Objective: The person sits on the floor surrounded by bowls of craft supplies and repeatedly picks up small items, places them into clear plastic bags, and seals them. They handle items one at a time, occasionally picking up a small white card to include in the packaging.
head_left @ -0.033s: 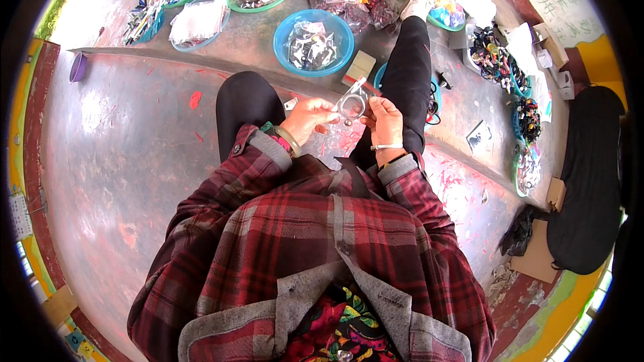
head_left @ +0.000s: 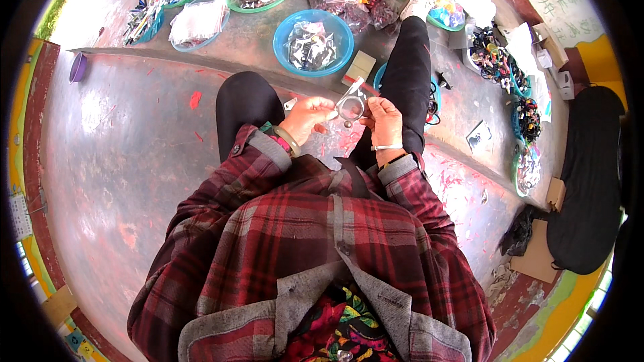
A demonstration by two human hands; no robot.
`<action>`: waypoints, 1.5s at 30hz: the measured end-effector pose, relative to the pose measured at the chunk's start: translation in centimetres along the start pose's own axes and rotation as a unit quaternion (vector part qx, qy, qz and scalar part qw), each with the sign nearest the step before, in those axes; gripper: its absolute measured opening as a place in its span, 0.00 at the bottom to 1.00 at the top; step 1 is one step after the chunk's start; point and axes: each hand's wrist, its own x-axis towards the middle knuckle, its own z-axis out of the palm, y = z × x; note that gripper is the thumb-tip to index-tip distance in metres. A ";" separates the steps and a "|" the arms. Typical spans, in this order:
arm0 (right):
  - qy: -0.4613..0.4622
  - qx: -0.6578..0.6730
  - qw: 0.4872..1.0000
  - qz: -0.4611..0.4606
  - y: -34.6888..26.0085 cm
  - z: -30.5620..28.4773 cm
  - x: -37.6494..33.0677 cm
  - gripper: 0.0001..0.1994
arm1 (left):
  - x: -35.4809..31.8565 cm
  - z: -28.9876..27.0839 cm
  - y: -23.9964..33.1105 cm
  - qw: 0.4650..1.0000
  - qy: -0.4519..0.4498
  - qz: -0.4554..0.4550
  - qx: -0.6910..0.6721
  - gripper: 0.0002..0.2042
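- While fingertips are pinched at its left edge by the bare left hand [head_left: 308, 121], a round silver-grey ring [head_left: 350, 118] is held up before the lap.
- Its right edge is gripped by the bare right hand [head_left: 386, 127], fingers curled.

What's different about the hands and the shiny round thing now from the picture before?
Almost nothing! At most, the shiny round thing shifted a tiny bit downward. I see nothing newly grabbed or let go: the left hand and right hand are still at its two sides. The blue basin and purple bowl stayed put.
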 end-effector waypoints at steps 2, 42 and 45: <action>-0.034 -0.043 0.998 -0.014 -0.4 0.6 -0.6 0.05 | -0.1 0.2 0.4 0.999 0.036 0.018 -0.022 0.09; -0.009 -0.300 0.919 -0.255 0.9 1.2 -0.8 0.02 | 1.0 -0.2 -1.8 0.990 0.017 0.041 -0.134 0.09; -0.052 -0.425 0.822 -0.375 0.0 2.9 -2.1 0.05 | 1.3 -0.1 -2.4 0.990 -0.011 0.042 -0.133 0.10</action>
